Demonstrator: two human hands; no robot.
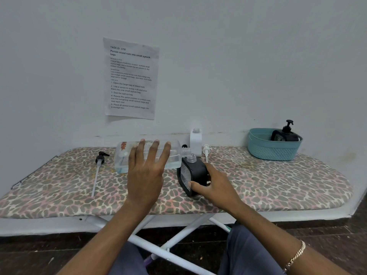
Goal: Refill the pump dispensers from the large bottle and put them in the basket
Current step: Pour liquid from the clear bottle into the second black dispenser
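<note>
My left hand [146, 171] grips the large clear bottle [124, 155], which lies tipped on its side above the board. A little liquid sits along its lower side. Its open mouth points right at the open neck of a black dispenser [195, 171]. My right hand [216, 187] holds this dispenser, which stands tilted on the board, thumb on its labelled front. A black pump [100, 158] with a long tube lies at the left. A white dispenser [195, 141] without pump stands at the back, a white pump [206, 151] beside it. The teal basket [274, 152] holds another black dispenser [286, 133] with its pump on.
Everything sits on an ironing board [278, 183] with a leopard-print cover, pushed against a white wall. A small black cap [184, 146] lies behind the bottle's mouth. A printed sheet [131, 78] hangs on the wall. The board's white legs [178, 235] cross below.
</note>
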